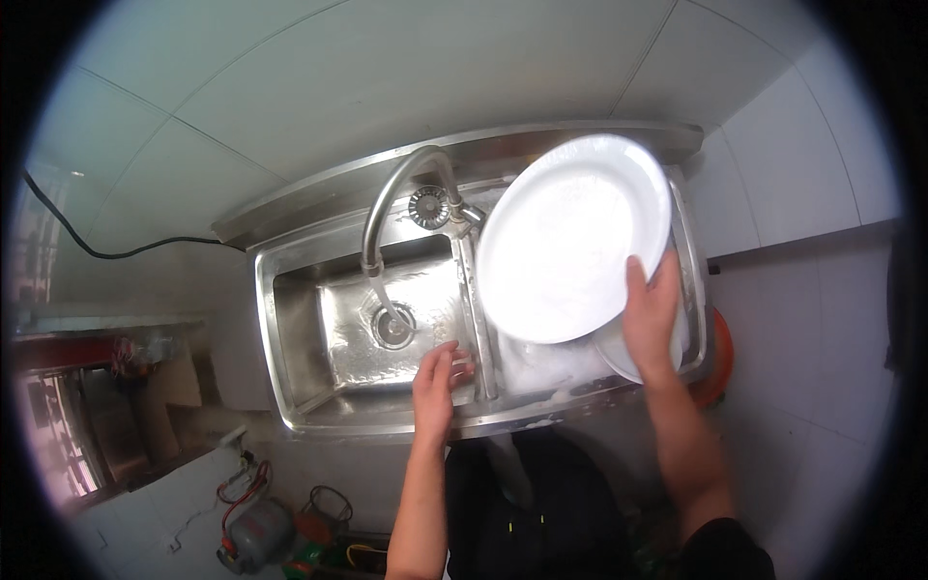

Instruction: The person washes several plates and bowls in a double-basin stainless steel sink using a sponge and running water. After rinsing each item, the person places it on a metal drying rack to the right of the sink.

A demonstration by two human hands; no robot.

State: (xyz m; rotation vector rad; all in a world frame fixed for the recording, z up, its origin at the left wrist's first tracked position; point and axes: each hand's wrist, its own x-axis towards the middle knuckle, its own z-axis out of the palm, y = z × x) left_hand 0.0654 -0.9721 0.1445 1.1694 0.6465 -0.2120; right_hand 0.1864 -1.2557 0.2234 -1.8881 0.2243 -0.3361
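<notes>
My right hand [647, 319] grips the lower right rim of a large white oval plate [576, 232], thumb on its upper face. The plate is raised and tilted over the foamy right basin [540, 365] of a stainless steel double sink. Below it, partly hidden by the plate and my hand, a second white dish [616, 351] sits in that basin. My left hand [438, 366] hovers over the near right corner of the left basin [297, 341], fingers loosely bent and holding nothing. Water runs from the curved faucet [375, 225] toward the drain [394, 324].
A round metal strainer [429, 207] lies on the ledge behind the left basin. An orange-red container [718, 355] stands beyond the sink's right end. A grey gas cylinder [262, 533] with a red hose is on the floor at left. A tiled wall [435, 72] rises behind the sink.
</notes>
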